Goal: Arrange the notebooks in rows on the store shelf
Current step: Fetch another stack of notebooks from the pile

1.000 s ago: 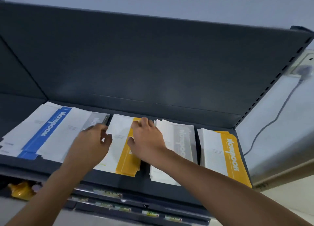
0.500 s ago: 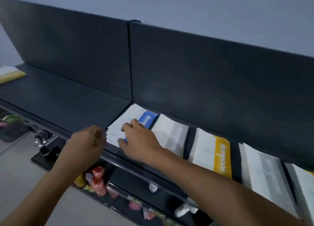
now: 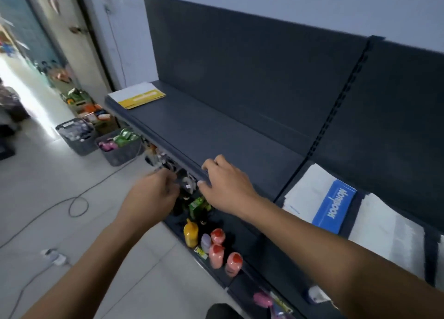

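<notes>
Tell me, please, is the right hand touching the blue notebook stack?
Apart. The head view shows the right hand at the shelf's front edge, with bare dark shelf between it and the blue notebook stack.

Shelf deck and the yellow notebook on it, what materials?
Shelf: likely painted sheet metal, matte dark grey; thin folded front lip, slotted upright behind. Yellow notebook: paper or card cover, white with a yellow band, flat thin edges; blur hides any gloss.

Both bare forearms reach forward from the lower frame. The left hand is loosely curled, knuckles up, holding nothing visible. The right hand is palm down, fingers spread and bent, empty.
</notes>
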`<state>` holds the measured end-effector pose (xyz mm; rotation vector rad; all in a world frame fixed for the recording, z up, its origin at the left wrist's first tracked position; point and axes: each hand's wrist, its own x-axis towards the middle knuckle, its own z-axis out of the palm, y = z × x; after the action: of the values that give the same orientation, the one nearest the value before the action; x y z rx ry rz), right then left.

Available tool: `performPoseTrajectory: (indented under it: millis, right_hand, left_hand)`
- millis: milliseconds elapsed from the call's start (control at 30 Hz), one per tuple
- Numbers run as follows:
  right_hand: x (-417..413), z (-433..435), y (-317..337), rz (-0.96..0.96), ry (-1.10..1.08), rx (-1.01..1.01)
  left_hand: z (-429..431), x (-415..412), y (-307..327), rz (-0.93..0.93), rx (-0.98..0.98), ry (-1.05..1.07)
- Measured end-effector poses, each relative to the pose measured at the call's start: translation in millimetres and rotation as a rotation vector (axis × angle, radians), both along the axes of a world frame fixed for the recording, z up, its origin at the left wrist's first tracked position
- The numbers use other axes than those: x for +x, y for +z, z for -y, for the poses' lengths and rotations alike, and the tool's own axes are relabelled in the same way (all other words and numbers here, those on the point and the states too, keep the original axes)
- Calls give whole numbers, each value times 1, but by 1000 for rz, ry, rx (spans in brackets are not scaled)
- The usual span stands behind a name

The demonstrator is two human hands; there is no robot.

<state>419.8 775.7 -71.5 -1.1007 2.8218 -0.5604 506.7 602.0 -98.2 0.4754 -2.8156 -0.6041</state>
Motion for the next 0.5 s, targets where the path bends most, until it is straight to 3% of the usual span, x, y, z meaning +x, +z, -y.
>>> performPoseTrajectory:
  millis: [500]
  right_hand:
    - [-121, 292, -19, 34, 49, 64]
  left_hand:
    - [284, -62, -9, 51, 34, 166]
